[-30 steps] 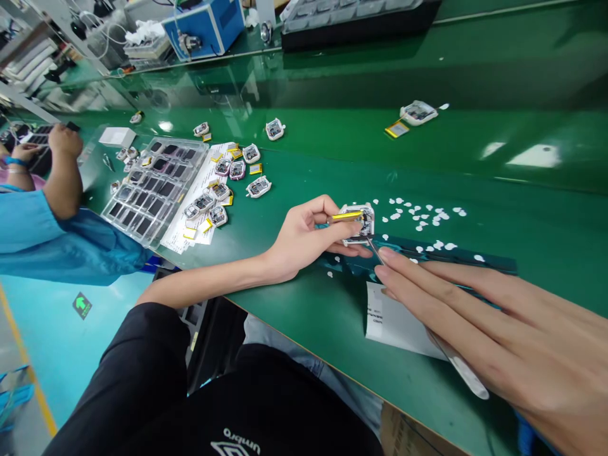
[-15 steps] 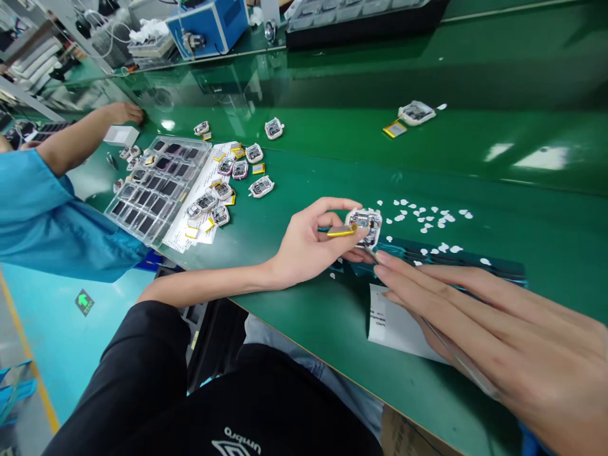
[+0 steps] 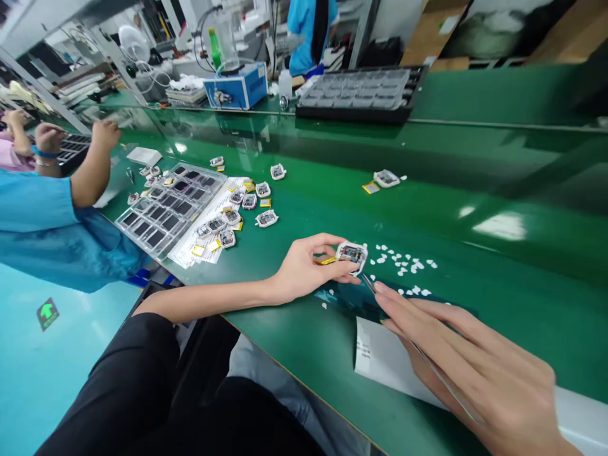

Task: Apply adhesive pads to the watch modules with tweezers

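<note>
Between the thumb and fingers of my left hand [image 3: 308, 269] is a white watch housing [image 3: 352, 253] with its circuit board showing. A yellow-edged battery [image 3: 327, 260] hangs off its left side, partly behind my fingers. My right hand [image 3: 456, 354] is closed around metal tweezers [image 3: 368, 283], whose tips point at the lower right edge of the housing. Whether the tips touch it I cannot tell. Small white stickers [image 3: 403, 259] lie scattered on the green mat just beyond my hands, and a dark film strip [image 3: 351, 304] lies beneath them.
To the left are several open watch housings [image 3: 230, 217] with batteries, on and around printed paper, and a clear compartment tray [image 3: 156, 221]. A co-worker's arm [image 3: 92, 168] reaches in beyond it. Another housing [image 3: 387, 178] lies further back. White paper [image 3: 394, 354] lies under my right hand.
The camera view has tilted up, showing more of the back of the room. The housing has turned in my left hand, its battery now less visible. The tweezer tips have drawn slightly off it.
</note>
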A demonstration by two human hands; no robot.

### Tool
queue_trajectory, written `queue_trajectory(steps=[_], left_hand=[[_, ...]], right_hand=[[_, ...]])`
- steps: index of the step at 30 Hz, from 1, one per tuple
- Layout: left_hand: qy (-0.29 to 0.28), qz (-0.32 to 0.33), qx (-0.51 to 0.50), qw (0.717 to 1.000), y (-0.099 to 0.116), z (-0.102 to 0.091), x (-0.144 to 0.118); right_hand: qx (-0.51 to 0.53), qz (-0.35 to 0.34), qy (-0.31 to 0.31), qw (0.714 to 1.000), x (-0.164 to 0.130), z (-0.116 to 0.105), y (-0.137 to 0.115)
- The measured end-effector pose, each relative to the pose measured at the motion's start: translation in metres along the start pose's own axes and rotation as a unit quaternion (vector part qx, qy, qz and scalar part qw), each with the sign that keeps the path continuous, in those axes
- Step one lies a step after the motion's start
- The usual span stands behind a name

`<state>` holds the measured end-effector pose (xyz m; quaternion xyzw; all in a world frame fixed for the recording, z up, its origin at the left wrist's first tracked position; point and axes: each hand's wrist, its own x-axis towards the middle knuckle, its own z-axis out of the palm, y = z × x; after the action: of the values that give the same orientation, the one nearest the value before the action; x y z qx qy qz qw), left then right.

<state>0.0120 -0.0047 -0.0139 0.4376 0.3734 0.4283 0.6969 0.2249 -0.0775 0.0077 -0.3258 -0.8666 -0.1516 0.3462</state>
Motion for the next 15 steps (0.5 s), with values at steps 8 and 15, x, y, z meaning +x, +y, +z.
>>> queue_trajectory(steps=[8,15], left_hand=[[0.107,0.042,0.061,0.992,0.006,-0.035,0.048],[0.158,0.107,0.108,0.976,0.013,-0.066,0.077]], right_hand=[[-0.066,-0.056,0.029,0.996,0.007,-0.003,0.004],[-0.068,-0.078,0.046,0.994,0.018,-0.011,-0.005]])
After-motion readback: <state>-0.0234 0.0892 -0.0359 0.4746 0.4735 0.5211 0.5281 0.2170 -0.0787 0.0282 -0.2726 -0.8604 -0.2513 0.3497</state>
